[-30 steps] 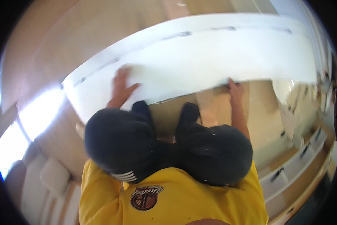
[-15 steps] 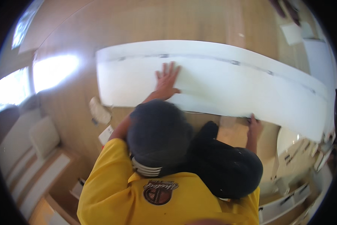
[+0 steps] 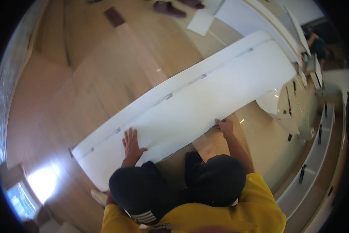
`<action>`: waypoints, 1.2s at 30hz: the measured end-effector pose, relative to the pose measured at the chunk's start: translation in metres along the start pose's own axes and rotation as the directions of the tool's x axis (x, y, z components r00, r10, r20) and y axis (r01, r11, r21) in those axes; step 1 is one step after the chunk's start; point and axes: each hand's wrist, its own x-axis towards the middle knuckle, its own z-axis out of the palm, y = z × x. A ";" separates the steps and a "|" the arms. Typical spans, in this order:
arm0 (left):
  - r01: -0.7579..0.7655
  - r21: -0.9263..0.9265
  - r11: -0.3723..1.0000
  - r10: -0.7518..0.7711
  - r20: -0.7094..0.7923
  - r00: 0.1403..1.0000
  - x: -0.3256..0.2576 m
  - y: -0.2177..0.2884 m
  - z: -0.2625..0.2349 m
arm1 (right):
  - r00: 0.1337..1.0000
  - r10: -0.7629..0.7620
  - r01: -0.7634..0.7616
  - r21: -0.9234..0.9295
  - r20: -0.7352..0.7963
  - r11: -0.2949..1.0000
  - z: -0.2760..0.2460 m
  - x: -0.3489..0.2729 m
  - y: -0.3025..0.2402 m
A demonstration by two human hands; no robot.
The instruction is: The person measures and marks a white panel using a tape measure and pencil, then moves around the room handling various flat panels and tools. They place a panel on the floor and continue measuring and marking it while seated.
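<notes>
A long white panel (image 3: 205, 93) lies slantwise in front of me, from lower left to upper right. A thin grey line with several small dark marks runs along its far side. My left hand (image 3: 131, 146) rests on the panel's face near its left end, fingers spread. At the near edge, around the middle of its length, my right hand (image 3: 225, 127) is closed on the panel's rim. Its fingertips are partly hidden there. My bent knees in dark trousers are close to the near edge, between my arms.
Brown cardboard (image 3: 211, 144) lies under the near edge. To the right are a curved white piece (image 3: 268, 103) and a long white board with black fittings (image 3: 307, 171). White boards (image 3: 256, 19) stand beyond the far end. Purple slippers (image 3: 170, 9) lie at the top, and another person (image 3: 318, 46) is far right.
The view has swung round and dipped, so the panel now looks slanted and more of the right side shows. Both hands keep about the same places on the panel.
</notes>
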 end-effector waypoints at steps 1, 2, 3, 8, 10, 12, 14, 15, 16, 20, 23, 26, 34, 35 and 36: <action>-0.034 -0.012 0.999 0.034 0.006 0.999 0.005 -0.001 -0.002 | 1.000 -0.012 0.012 0.006 -0.008 1.000 -0.001 0.001 0.000; -0.042 0.001 0.999 0.042 0.009 0.999 0.011 -0.002 -0.004 | 1.000 0.011 -0.011 -0.007 -0.014 1.000 -0.001 0.002 0.000; -0.041 0.015 0.999 0.041 0.012 0.999 0.018 -0.002 -0.007 | 0.999 0.044 -0.044 -0.026 -0.016 0.999 -0.002 0.002 0.001; -0.162 0.123 0.979 0.161 0.021 0.987 0.067 0.007 -0.032 | 0.998 0.048 -0.049 -0.040 -0.030 0.998 -0.002 0.002 0.001; -0.173 0.231 0.957 0.165 0.052 0.985 0.085 0.015 -0.039 | 0.998 0.044 -0.046 -0.046 -0.051 0.998 -0.002 0.001 0.000; -0.142 0.236 0.961 0.108 0.153 0.982 0.095 0.024 -0.042 | 0.998 0.029 -0.033 -0.071 -0.059 0.997 -0.002 0.001 -0.002; -0.122 0.245 0.962 0.072 0.204 0.976 0.099 0.030 -0.044 | 0.997 0.032 -0.038 -0.105 -0.063 0.994 -0.003 -0.001 -0.006; -0.127 0.251 0.960 0.083 0.180 0.980 0.100 0.032 -0.046 | 0.997 0.044 -0.051 -0.125 -0.065 0.991 -0.003 -0.002 -0.009; -0.118 0.246 0.962 0.073 0.187 0.980 0.099 0.034 -0.046 | 0.997 0.035 -0.044 -0.137 -0.065 0.990 -0.003 -0.002 -0.013; -0.107 0.235 0.966 0.060 0.197 0.979 0.098 0.034 -0.044 | 0.992 0.088 -0.105 -0.229 -0.085 0.968 -0.005 -0.003 -0.029; -0.104 0.208 0.972 0.077 0.132 0.988 0.098 0.032 -0.042 | 0.983 0.166 -0.182 -0.320 -0.076 0.930 -0.010 0.001 -0.039; -0.091 0.187 0.978 0.067 0.132 0.989 0.099 0.030 -0.038 | 0.989 0.144 -0.141 -0.327 -0.017 0.935 -0.012 0.006 -0.039; -0.038 0.281 0.959 -0.019 0.200 0.980 0.113 0.030 -0.033 | 0.940 0.254 -0.304 -0.216 -0.229 0.928 -0.005 -0.001 -0.006; -0.005 0.286 0.958 -0.056 0.203 0.978 0.114 0.027 -0.030 | 0.942 0.186 -0.254 -0.233 -0.278 0.939 -0.003 -0.002 -0.003; -0.016 0.297 0.955 -0.042 0.189 0.981 0.116 0.024 -0.027 | 0.946 0.138 -0.214 -0.247 -0.292 0.945 -0.002 -0.004 -0.001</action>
